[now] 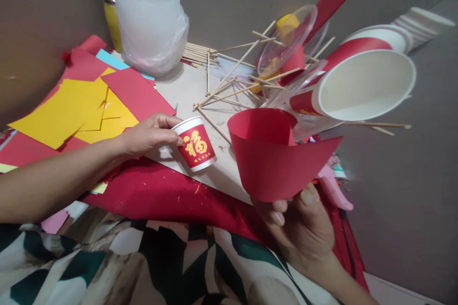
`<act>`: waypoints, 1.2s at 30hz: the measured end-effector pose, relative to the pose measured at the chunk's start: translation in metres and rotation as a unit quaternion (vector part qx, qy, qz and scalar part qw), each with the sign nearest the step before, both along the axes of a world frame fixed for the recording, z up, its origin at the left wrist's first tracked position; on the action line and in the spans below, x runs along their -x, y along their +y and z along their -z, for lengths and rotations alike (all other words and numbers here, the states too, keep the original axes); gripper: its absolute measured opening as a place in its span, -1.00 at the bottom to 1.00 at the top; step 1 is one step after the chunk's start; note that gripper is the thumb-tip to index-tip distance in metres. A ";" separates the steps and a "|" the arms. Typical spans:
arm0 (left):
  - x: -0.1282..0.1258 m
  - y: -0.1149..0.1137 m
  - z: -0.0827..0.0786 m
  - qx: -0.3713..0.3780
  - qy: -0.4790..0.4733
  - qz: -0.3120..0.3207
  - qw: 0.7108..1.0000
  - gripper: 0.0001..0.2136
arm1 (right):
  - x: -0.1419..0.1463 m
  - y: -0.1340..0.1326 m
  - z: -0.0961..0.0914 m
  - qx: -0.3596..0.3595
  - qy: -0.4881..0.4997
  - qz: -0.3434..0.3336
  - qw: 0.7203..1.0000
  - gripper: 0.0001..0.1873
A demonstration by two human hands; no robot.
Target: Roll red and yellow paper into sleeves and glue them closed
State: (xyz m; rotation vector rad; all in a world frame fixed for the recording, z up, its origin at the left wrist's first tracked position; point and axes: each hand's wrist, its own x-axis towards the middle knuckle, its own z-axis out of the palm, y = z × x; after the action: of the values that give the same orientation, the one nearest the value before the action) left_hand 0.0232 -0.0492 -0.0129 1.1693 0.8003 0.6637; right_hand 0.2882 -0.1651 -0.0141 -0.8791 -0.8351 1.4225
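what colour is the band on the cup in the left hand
The cup's band is red with yellow characters, best seen in the head view.

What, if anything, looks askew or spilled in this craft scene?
On the right, a large paper cup is tilted, its mouth towards the camera rather than up. Wooden sticks crisscross haphazardly nearby. On the left, yellow paper sheets overlap at odd angles. Nothing looks spilled.
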 end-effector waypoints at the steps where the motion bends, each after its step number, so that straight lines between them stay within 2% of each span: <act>1: 0.000 0.000 0.000 0.003 0.000 -0.002 1.000 -0.89 | 0.000 0.000 0.000 0.000 0.001 -0.001 1.000 -0.85; 10: 0.001 0.000 -0.001 0.010 0.001 0.000 1.000 -0.92 | 0.000 -0.001 -0.001 0.006 0.002 0.007 1.000 -0.84; 17: 0.000 -0.001 -0.002 0.012 -0.001 -0.002 1.000 -0.81 | 0.001 -0.001 -0.002 0.009 -0.009 0.007 1.000 -0.85; 28: 0.000 0.000 -0.003 0.021 -0.008 0.008 1.000 -0.90 | -0.001 -0.002 -0.002 0.014 -0.010 0.008 1.000 -0.88; 31: 0.000 0.002 -0.001 0.033 -0.017 -0.006 0.999 -0.91 | -0.001 -0.002 -0.002 0.013 -0.015 0.006 1.000 -0.87; 36: -0.001 0.002 0.000 0.054 -0.032 -0.045 0.997 -0.78 | -0.001 -0.003 -0.002 0.009 -0.023 0.010 1.000 -0.86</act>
State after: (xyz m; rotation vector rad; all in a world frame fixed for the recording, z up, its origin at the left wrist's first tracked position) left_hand 0.0243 -0.0476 -0.0129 1.0136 0.8288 0.7189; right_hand 0.2892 -0.1679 -0.0120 -0.9351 -0.8472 1.3992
